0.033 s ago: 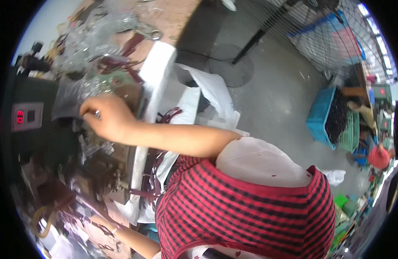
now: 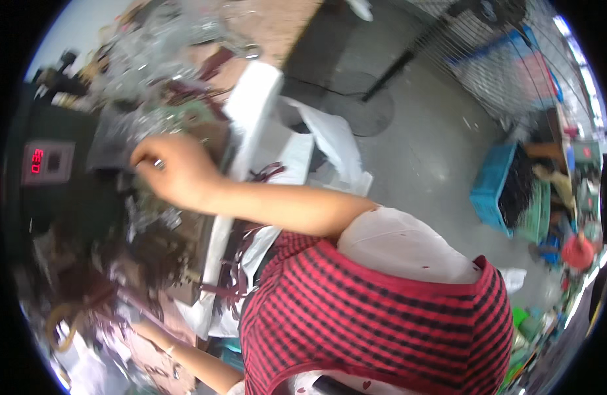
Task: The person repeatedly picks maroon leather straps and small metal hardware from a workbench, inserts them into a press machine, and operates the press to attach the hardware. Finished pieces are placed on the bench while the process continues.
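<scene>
Small shiny piece (image 2: 158, 164), too blurred to name more exactly, shows between the fingertips of the right hand (image 2: 182, 171), toward the left of the view. From the left edge, a dark machine (image 2: 73, 204) bears a red-lit display (image 2: 47, 162), with a clear bag (image 2: 109, 139) near it. Lower down, the left hand (image 2: 136, 321) is beside a dark red strap (image 2: 144, 307); whether its grip is wide or closed cannot be told. The right grip is narrow, thumb and finger on the piece. Next come more straps (image 2: 230, 286), a white edge (image 2: 254, 92), a fan pole (image 2: 392, 72) and a blue basket (image 2: 488, 197). Handling something so small seems to call for a light pinch, a steady wrist, and loose plastic well away from the fingers.
</scene>
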Motion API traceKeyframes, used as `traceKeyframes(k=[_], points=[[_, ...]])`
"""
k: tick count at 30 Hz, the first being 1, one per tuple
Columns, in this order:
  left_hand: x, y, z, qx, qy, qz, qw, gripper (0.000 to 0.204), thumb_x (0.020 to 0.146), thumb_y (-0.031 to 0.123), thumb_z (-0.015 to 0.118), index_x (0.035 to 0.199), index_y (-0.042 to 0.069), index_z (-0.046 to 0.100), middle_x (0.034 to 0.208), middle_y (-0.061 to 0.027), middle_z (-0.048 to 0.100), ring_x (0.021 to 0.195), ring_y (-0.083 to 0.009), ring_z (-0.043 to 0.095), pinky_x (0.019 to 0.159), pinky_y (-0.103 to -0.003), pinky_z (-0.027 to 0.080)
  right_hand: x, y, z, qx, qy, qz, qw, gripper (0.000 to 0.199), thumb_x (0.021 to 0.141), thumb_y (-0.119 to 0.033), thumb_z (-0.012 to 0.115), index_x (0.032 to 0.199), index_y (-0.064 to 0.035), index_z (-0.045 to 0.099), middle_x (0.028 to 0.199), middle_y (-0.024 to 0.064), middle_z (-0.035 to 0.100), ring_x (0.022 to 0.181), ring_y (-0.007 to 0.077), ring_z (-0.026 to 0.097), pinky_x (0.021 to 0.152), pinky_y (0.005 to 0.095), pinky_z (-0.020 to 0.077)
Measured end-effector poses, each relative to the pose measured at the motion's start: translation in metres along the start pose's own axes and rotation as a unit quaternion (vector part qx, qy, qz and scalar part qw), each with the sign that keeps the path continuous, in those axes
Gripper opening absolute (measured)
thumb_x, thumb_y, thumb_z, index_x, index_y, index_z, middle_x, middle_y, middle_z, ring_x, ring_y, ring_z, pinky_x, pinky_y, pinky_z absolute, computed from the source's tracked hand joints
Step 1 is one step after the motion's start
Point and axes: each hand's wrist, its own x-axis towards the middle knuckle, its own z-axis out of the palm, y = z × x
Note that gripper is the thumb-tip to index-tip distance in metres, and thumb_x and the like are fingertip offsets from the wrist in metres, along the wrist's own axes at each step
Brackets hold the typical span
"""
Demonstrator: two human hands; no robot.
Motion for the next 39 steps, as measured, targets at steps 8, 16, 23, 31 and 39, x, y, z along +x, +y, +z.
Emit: traceKeyframes(k=[8,16,23,31,39], points=[[-0.047,0.076,-0.117,-0.375,0.036,-0.130,0.917,0.028,0.097,0.005,0.063,0.125,0.003,0.067,0.079,-0.0036,0.071,0.058,-0.0108,0.053,0.055,-0.025,0.042,0.000,0.010,-0.022,0.045,-0.048,0.080,0.995,0.011,0.090,-0.007,0.075,0.101,-0.0038,0.075,0.094,0.0043,0.075,0.087,0.0118,0.068,0.082,0.0275,0.0531],[-0.101,0.119,-0.108,-0.660,0.189,-0.177,0.705,0.024,0.105,0.019,0.062,0.118,-0.001,0.066,0.098,-0.0069,0.074,0.082,-0.0095,0.066,0.063,-0.020,0.046,-0.016,-0.048,-0.030,0.045,-0.203,0.096,0.974,0.017,0.092,-0.002,0.072,0.108,-0.0019,0.075,0.103,0.0042,0.075,0.093,0.0100,0.068,0.086,0.0256,0.0526],[-0.069,0.140,-0.094,-0.605,0.271,-0.134,0.737,0.020,0.106,0.016,0.062,0.091,0.002,0.066,0.078,-0.0010,0.066,0.064,-0.0063,0.057,0.058,-0.020,0.043,-0.015,-0.092,0.050,0.113,-0.287,0.080,0.948,0.042,0.085,-0.003,0.075,0.124,0.0034,0.061,0.096,0.0082,0.075,0.093,0.0130,0.069,0.086,0.0278,0.0527],[-0.071,0.207,-0.234,-0.593,0.333,0.182,0.710,0.019,0.108,0.012,0.055,0.105,-0.004,0.065,0.096,-0.0198,0.073,0.076,-0.0188,0.068,0.059,-0.026,0.055,-0.027,-0.113,0.058,0.220,-0.276,0.172,0.920,0.046,0.085,-0.001,0.072,0.129,0.0038,0.058,0.093,0.0068,0.074,0.092,0.0099,0.066,0.084,0.0247,0.0505],[-0.074,0.238,-0.208,-0.337,0.364,0.317,0.809,0.009,0.098,0.003,0.065,0.096,-0.005,0.067,0.092,-0.0175,0.075,0.069,-0.0195,0.070,0.062,-0.032,0.057,-0.033,-0.141,0.020,0.162,-0.354,0.093,0.916,0.058,0.090,0.003,0.064,0.145,0.0033,0.048,0.132,0.0109,0.064,0.123,0.0188,0.062,0.107,0.0332,0.0457]])
